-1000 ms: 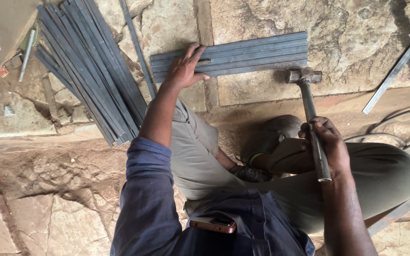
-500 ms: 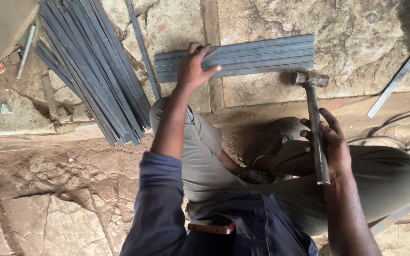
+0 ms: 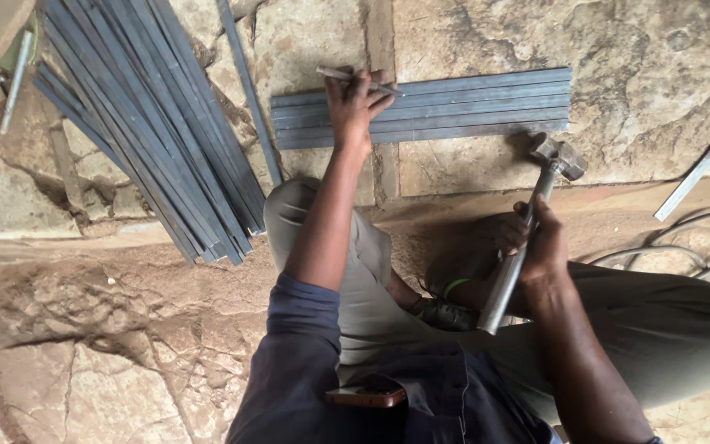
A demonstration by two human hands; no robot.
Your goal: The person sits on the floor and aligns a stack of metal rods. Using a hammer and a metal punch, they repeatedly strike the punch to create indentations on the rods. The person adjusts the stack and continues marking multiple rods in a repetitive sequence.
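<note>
Head view: left hand (image 3: 353, 105) pinches a thin metal rod (image 3: 359, 80) over the flat steel strips (image 3: 454, 107). Right hand (image 3: 542, 247) grips the hammer (image 3: 527, 222) handle, its head just below the strips. Strips lie on a stone floor (image 3: 486, 41); a steel strip bundle (image 3: 141, 123) lies left.
</note>
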